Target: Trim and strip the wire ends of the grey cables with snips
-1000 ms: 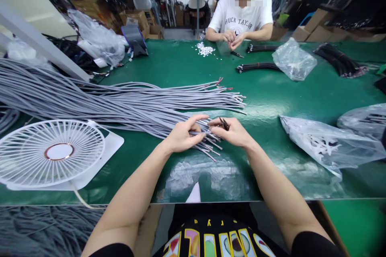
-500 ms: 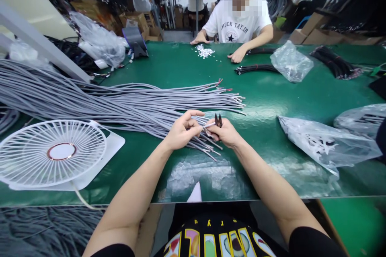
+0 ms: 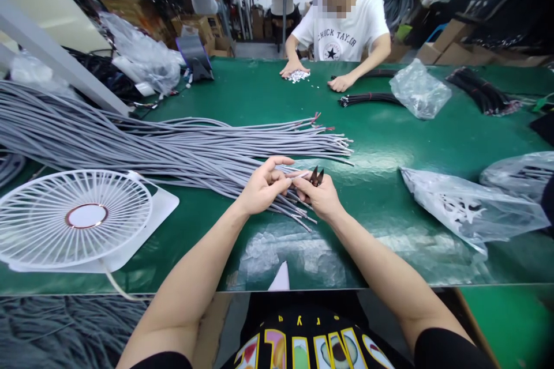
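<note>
A long bundle of grey cables (image 3: 164,147) lies across the green table (image 3: 268,98), its stripped ends pointing right. My left hand (image 3: 262,187) pinches the end of one grey cable lifted just above the pile. My right hand (image 3: 318,196) is closed round small dark cutters (image 3: 315,176), whose pointed jaws stick up beside that cable end. The two hands touch over the near ends of the bundle.
A white fan (image 3: 78,219) lies flat at the left. Clear plastic bags (image 3: 471,204) sit at the right and one (image 3: 418,89) further back. Across the table a person in a white shirt (image 3: 346,31) handles small white pieces (image 3: 296,75) beside black cable bundles (image 3: 367,98).
My hands rose off the pile with one cable end and the cutters turned jaws-up. The person opposite spread both hands out onto the table.
</note>
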The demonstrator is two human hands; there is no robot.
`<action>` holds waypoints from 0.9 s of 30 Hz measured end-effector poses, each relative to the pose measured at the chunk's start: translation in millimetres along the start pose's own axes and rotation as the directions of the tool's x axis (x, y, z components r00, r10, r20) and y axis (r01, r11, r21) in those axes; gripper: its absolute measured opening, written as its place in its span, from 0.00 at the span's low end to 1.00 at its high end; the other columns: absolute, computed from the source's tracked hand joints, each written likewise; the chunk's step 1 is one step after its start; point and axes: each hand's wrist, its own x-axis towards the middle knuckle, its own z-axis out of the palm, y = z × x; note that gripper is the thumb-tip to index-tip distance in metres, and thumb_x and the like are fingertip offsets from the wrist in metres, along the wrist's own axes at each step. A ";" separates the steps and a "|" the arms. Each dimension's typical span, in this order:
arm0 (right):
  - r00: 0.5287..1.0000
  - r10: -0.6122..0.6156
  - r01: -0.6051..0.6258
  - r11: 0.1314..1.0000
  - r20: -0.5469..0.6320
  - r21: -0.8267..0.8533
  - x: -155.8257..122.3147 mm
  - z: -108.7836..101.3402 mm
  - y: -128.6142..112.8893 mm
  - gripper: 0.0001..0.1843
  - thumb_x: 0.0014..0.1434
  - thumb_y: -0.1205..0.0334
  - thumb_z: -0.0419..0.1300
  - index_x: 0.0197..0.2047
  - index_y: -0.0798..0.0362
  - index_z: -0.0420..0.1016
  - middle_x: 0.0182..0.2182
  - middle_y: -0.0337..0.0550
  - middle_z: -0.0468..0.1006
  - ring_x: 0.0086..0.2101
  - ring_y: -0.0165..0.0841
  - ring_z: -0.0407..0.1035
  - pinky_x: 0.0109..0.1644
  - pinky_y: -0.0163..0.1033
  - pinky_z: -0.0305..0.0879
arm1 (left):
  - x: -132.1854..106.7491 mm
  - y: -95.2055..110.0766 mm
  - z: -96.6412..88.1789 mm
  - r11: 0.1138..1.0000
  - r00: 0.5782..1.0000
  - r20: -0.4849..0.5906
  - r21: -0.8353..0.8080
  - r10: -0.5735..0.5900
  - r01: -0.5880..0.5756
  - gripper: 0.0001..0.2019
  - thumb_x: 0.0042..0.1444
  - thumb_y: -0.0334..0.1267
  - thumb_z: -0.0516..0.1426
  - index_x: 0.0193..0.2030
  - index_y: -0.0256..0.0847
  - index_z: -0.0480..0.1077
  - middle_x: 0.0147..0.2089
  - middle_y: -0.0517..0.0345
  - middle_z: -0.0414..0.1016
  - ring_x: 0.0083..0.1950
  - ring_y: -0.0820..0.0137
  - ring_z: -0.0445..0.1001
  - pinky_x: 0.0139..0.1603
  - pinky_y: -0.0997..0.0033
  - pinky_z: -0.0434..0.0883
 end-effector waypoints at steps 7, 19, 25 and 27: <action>0.980 -0.197 0.186 0.953 -0.022 -0.240 -0.9 -4.0 4.4 0.16 0.57 0.50 0.58 0.28 0.54 0.72 0.19 0.36 0.68 0.19 0.25 0.57 0.24 0.34 0.55 | 2.6 -1.7 -0.8 1.000 1.000 -0.008 -0.011 -0.006 0.006 0.20 0.54 0.43 0.60 0.49 0.36 0.63 0.20 0.68 0.65 0.21 0.78 0.63 0.25 0.77 0.60; 0.834 -0.524 0.500 0.586 0.172 -0.638 2.8 -10.9 6.4 0.10 0.56 0.68 0.48 0.23 0.51 0.59 0.22 0.38 0.63 0.26 0.28 0.59 0.32 0.34 0.57 | 3.1 -10.4 3.5 0.985 0.999 -0.042 0.173 0.031 -0.023 0.15 0.54 0.42 0.60 0.44 0.34 0.73 0.23 0.62 0.66 0.24 0.78 0.63 0.25 0.77 0.60; 0.889 -0.441 0.369 0.532 0.122 -0.762 15.3 -36.1 12.7 0.08 0.53 0.68 0.50 0.26 0.53 0.69 0.23 0.40 0.69 0.27 0.30 0.62 0.34 0.35 0.58 | 4.8 -11.0 0.6 0.997 0.995 -0.103 0.080 0.013 -0.005 0.16 0.52 0.45 0.62 0.42 0.35 0.74 0.22 0.62 0.67 0.23 0.77 0.64 0.24 0.77 0.60; 0.913 -0.405 0.292 0.556 0.053 -0.779 17.7 -48.1 9.9 0.09 0.54 0.68 0.51 0.28 0.54 0.72 0.25 0.41 0.71 0.28 0.31 0.63 0.35 0.36 0.59 | 5.1 -7.0 -3.0 1.000 0.991 -0.131 0.004 -0.019 0.019 0.18 0.51 0.47 0.62 0.41 0.35 0.73 0.21 0.63 0.67 0.20 0.79 0.61 0.21 0.78 0.57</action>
